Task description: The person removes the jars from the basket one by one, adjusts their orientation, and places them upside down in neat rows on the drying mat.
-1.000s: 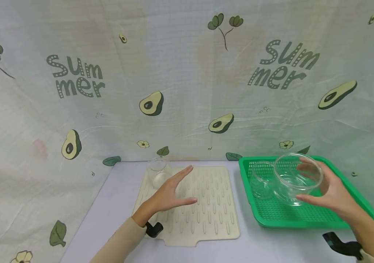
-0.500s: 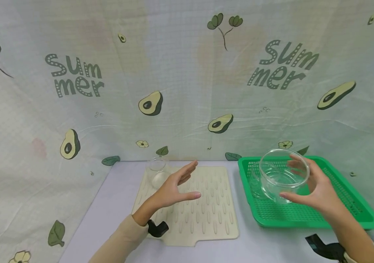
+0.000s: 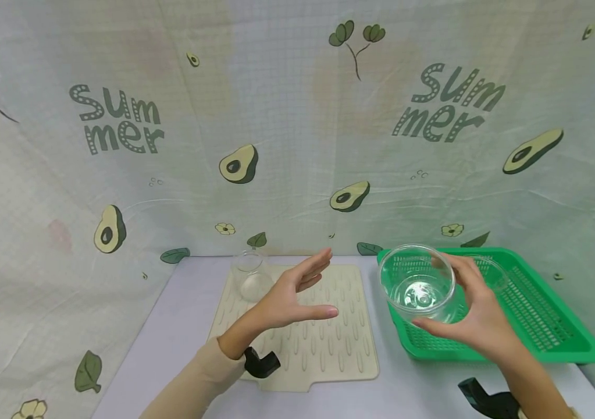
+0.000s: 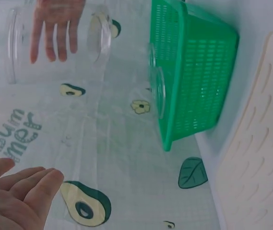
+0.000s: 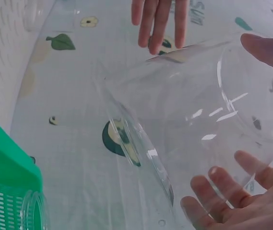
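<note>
A wide, clear glass bowl point(image 3: 416, 285) is in my right hand point(image 3: 477, 320), with the thumb on its near side and the fingers round its far side. It is raised over the left end of the green basket point(image 3: 551, 351), its mouth tilted toward the head camera. The right wrist view shows the bowl point(image 5: 194, 105) lying sideways between thumb and fingers. My left hand point(image 3: 287, 299) hovers over the beige ribbed drying mat point(image 3: 328, 349), thumb and fingers spread, holding nothing. On the mat's back left corner stands a clear glass jar point(image 3: 250, 276), partly behind that hand.
Inside the basket sits more clear glassware point(image 3: 493, 273), partly hidden by my right hand. A white table point(image 3: 158, 343) carries the mat and basket. Behind it hangs a printed cloth point(image 3: 281, 116) with avocados.
My right hand has carried the bowl leftward across the basket, and its mouth has tilted more toward the head camera. My left hand has drifted right over the mat, still spread.
</note>
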The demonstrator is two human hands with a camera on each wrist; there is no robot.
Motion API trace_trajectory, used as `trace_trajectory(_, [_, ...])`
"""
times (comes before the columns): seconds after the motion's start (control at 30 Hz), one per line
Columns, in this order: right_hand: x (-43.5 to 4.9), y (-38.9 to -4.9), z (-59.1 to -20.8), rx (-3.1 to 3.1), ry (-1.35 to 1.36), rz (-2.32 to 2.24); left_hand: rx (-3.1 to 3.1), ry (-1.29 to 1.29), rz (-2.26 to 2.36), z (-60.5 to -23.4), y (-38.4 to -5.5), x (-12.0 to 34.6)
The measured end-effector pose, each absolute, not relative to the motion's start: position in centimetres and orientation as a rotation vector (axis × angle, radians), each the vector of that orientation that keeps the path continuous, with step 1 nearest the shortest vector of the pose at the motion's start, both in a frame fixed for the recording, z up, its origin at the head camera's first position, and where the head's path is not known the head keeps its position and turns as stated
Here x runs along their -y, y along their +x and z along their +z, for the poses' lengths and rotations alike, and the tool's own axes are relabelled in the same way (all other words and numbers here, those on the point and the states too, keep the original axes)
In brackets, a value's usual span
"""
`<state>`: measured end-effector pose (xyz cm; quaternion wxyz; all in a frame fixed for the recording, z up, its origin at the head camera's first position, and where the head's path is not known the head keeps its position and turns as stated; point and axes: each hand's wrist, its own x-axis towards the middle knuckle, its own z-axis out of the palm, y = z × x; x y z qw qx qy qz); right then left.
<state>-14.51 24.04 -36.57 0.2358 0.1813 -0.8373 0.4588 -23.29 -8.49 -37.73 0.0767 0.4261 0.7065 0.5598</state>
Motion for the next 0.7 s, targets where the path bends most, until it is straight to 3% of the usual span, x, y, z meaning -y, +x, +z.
trace_trajectory(0.7, [-19.9, -15.3, -38.2, 2.277, 0.555, 1.022, -2.385, 1.422, 1.555, -35.4, -21.5, 4.0])
